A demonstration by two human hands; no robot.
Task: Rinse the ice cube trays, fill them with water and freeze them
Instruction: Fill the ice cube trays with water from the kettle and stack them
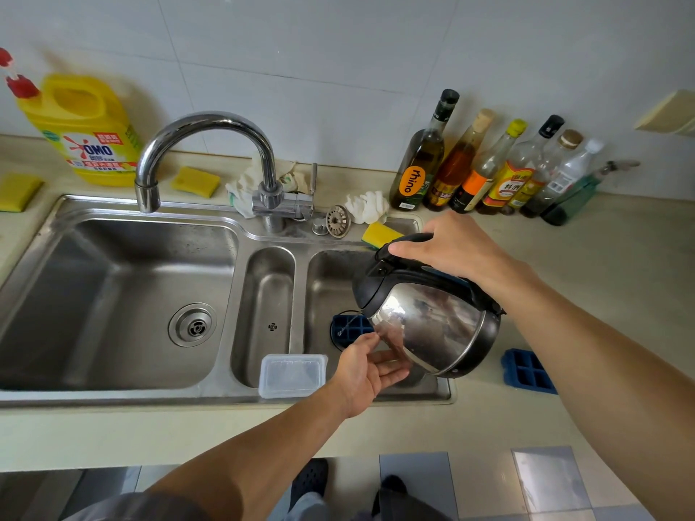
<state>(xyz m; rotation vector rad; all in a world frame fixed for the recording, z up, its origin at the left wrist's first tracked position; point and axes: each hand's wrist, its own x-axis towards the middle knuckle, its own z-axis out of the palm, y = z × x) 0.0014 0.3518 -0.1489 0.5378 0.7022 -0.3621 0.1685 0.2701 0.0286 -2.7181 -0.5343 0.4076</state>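
My right hand (457, 250) grips the black handle of a steel kettle (432, 321), tilted with its spout down over the right sink basin (327, 280). A thin stream of water falls from the spout onto a blue ice cube tray (349, 327) in that basin; the kettle hides most of the tray. My left hand (366, 372) is under the kettle's left side, fingers curled at the tray's near end; whether it grips the tray is not clear. A second blue ice cube tray (526, 370) lies on the counter to the right of the sink.
A clear plastic lid (292, 374) rests across the middle basin's front rim. The faucet (210, 159) arches over the large left basin (113, 295). Several bottles (489, 171) line the back wall. A yellow detergent jug (86, 129), sponges (195, 181) and cloths sit behind the sink.
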